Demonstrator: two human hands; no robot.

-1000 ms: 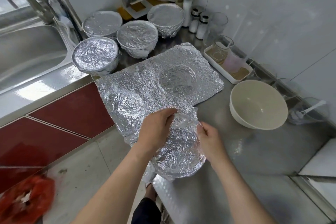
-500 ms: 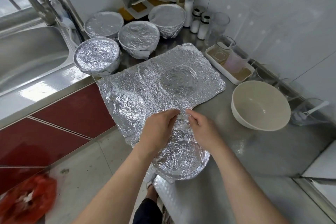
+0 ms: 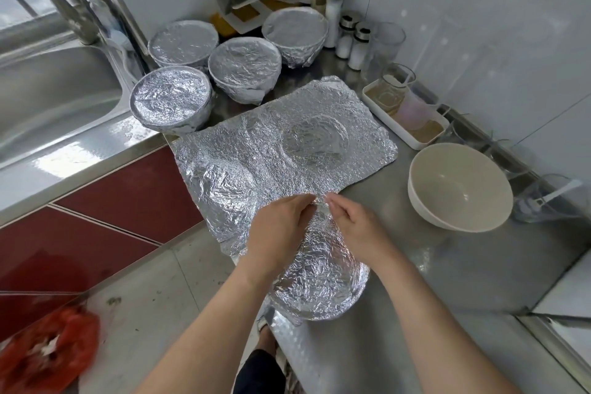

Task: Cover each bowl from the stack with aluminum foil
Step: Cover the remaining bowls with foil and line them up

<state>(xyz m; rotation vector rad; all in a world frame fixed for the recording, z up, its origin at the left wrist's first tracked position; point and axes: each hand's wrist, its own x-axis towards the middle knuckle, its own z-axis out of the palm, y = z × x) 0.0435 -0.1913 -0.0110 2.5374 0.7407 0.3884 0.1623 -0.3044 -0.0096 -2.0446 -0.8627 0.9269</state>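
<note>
Steel worktop (image 3: 479, 265) beside sink (image 3: 48, 89). Left hand (image 3: 278, 230) and right hand (image 3: 361, 227) close together, pinching far edge of bowl-shaped foil (image 3: 319, 281) at front edge. Uncovered white bowl (image 3: 460, 189) at right; four foil-covered bowls (image 3: 244, 62) behind.

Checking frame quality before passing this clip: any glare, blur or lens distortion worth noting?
Head view: glare patch on the sink ledge, sparkle across the foil sheet; red bag blurred at lower left; wide-angle bending of counter edges; left hand and right hand sharp, pinching the near foil.

Four foil-covered bowls (image 3: 244, 65); bare bowl (image 3: 460, 189); crumpled foil (image 3: 287, 150).
</note>
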